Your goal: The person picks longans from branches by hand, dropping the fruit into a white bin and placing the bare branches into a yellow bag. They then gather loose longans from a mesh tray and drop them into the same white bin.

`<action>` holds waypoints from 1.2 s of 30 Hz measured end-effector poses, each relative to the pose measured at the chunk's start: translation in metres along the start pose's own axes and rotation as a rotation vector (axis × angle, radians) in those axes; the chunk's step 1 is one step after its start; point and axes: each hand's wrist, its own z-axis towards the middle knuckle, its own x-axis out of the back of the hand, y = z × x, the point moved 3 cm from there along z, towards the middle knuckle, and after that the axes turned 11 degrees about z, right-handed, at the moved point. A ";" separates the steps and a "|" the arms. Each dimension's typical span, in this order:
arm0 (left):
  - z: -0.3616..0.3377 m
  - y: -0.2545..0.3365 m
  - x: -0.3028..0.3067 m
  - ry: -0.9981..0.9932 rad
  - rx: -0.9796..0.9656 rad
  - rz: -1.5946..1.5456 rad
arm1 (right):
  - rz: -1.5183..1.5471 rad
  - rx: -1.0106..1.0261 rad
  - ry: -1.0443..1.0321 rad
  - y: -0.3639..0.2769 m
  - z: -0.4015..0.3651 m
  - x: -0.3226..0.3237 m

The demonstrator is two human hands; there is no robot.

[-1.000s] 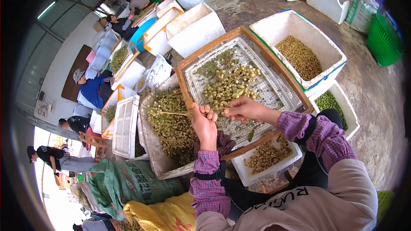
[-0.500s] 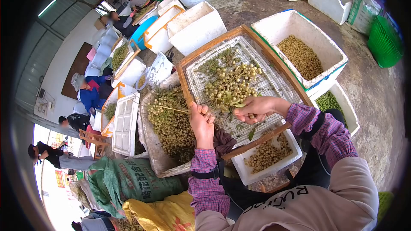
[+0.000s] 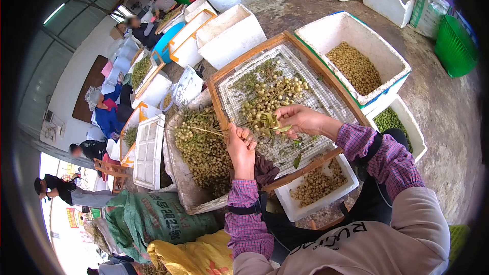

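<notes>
Right hand [image 3: 300, 119] back at fruit bunch [image 3: 270, 99] (pinching it); left hand [image 3: 241, 145] grips stem [image 3: 209, 130].

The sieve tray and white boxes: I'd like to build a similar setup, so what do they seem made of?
Sieve tray: bare wood frame, tan and matt, around grey wire mesh, likely metal. White boxes: probably foam, with thick, matt walls.
</notes>
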 end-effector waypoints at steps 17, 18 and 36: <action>-0.001 0.017 0.012 0.144 -0.211 0.154 | 0.315 -0.436 -0.118 0.002 -0.006 0.013; -0.001 0.020 0.014 0.121 -0.188 0.185 | 0.354 -0.427 -0.188 -0.010 -0.007 0.012; -0.024 -0.012 -0.054 -0.250 -0.686 1.177 | 0.368 -0.131 0.215 0.020 0.007 -0.005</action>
